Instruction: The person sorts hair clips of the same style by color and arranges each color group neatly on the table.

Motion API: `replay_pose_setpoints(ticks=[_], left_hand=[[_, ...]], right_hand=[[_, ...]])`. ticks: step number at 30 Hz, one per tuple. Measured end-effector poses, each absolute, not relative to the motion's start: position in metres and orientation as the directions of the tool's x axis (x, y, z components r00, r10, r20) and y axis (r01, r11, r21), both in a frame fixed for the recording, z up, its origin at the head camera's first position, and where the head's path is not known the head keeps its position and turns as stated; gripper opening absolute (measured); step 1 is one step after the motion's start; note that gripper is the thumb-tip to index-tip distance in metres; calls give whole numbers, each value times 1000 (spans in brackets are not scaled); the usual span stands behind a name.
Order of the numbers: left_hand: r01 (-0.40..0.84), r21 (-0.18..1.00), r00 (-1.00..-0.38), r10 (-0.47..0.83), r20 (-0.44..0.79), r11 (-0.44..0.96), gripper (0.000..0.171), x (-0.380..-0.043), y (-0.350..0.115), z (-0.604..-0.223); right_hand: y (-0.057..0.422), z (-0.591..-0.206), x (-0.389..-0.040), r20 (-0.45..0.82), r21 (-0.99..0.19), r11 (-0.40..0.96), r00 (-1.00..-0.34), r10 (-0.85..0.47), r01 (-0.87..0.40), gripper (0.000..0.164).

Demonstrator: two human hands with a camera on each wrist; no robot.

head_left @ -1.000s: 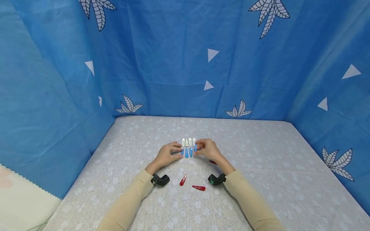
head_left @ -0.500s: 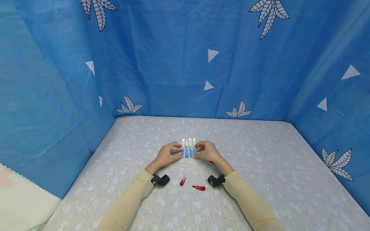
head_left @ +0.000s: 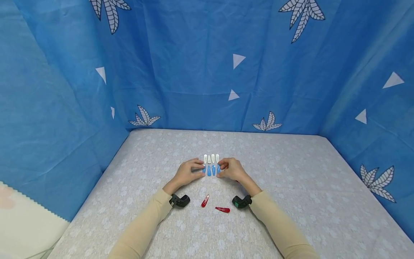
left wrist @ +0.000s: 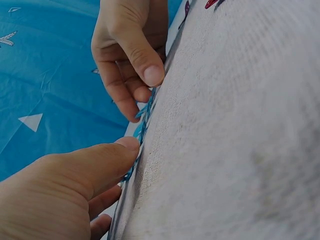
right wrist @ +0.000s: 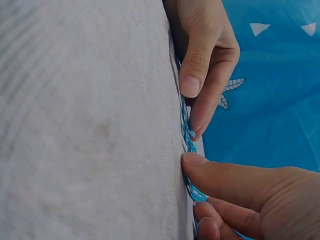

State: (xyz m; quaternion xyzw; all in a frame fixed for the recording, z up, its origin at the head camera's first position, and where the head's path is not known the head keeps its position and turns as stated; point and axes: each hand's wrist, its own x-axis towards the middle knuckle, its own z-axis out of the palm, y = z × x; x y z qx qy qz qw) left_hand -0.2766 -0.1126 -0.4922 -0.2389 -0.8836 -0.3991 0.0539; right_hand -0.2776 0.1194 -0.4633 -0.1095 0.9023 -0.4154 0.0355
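Two rows of snap hair clips lie mid-table in the head view. White hair clips (head_left: 209,159) make the far row, blue hair clips (head_left: 209,171) the near one. My left hand (head_left: 188,173) holds the leftmost blue clip (head_left: 204,169) end to end between thumb and fingers. At the other end of that row, my right hand (head_left: 233,169) pinches the rightmost blue clip (right wrist: 198,194), its thumb on the near end and a finger at the far end. Both wrist views look low along the table, so the clips overlap there.
Nearer the body lie two red hair clips, one slanted (head_left: 205,201) and one sideways (head_left: 222,209). A bit of another red one shows beside the right wrist. A patterned cloth (head_left: 291,180) covers the table, with blue curtains (head_left: 200,72) around it.
The right hand has shifted very slightly, and the rightmost blue clip sits a little lower, in line with its row. The left hand keeps its place.
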Motion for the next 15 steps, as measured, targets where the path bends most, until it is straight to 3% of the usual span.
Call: replay_pose_setpoints(ticks=[15], left_hand=[[469, 677, -878, 380, 290, 568, 35, -277, -112, -492]], right_hand=[[126, -455, -276, 23, -774, 614, -976, -216, -154, 51]])
